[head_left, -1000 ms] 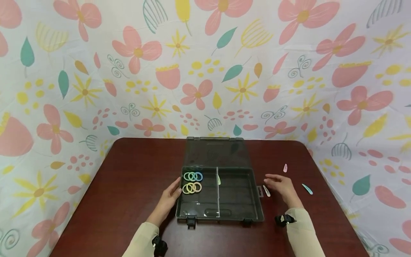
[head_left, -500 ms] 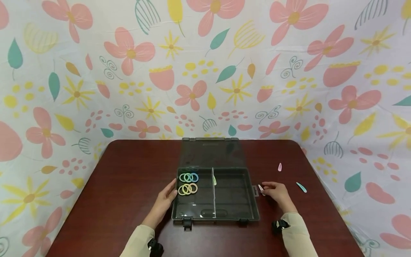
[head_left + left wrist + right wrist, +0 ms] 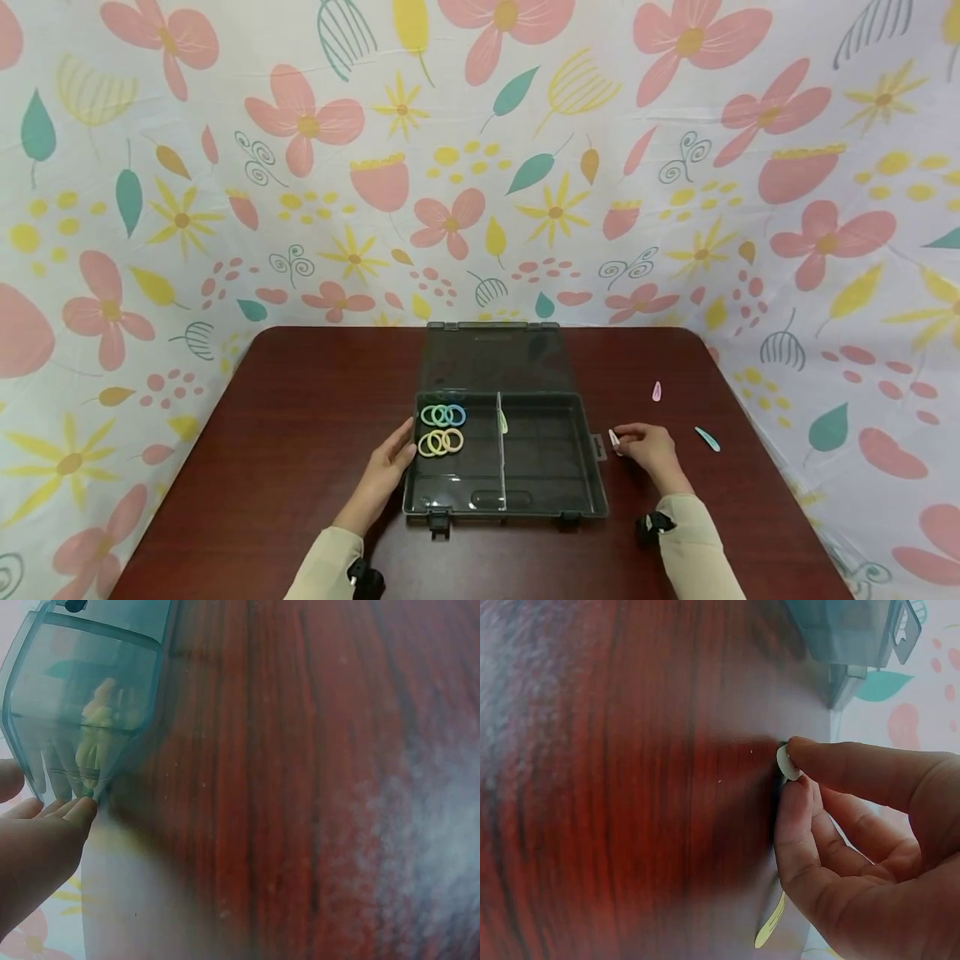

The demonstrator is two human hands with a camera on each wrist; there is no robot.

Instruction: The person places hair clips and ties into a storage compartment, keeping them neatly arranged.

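"What takes up the most room?"

"A white cloth printed with pink, yellow and teal flowers (image 3: 480,158) across the upper half of the frame, then a glossy red-brown wood-grain table (image 3: 330,392) below it."

"And on the table?"

"A shallow, smoky see-through plastic box (image 3: 543,467), lower centre, its lid (image 3: 495,358) tipped back towards the cloth — presumably to leave both compartments within reach. An upright clear divider (image 3: 502,467) parts left from right, which would keep unlike things from mixing."

"Where are the hands?"

"The left hand (image 3: 379,477) is at the box's left wall, fingers loosely extended and touching the outside, not curled round it; I take that as steadying. The right hand (image 3: 651,454) is just beyond the box's right side, thumb and fingertips closed together on something small."

"On what?"

"A slim whitish hair clip (image 3: 788,763), pinched near the tabletop. Such a flat thing probably calls for fingertips — a whole palm would be clumsy."

"The rest, by size?"

"In the left compartment, three overlapping green-to-blue rings (image 3: 447,415) lie above three overlapping yellow-to-peach rings (image 3: 443,442), apparently grouped by colour. Right of the hand lies a slender teal clip (image 3: 707,439); a pale green clip (image 3: 503,423) sits beside the divider, in the right compartment; a little pink clip (image 3: 657,392) lies above the hand."
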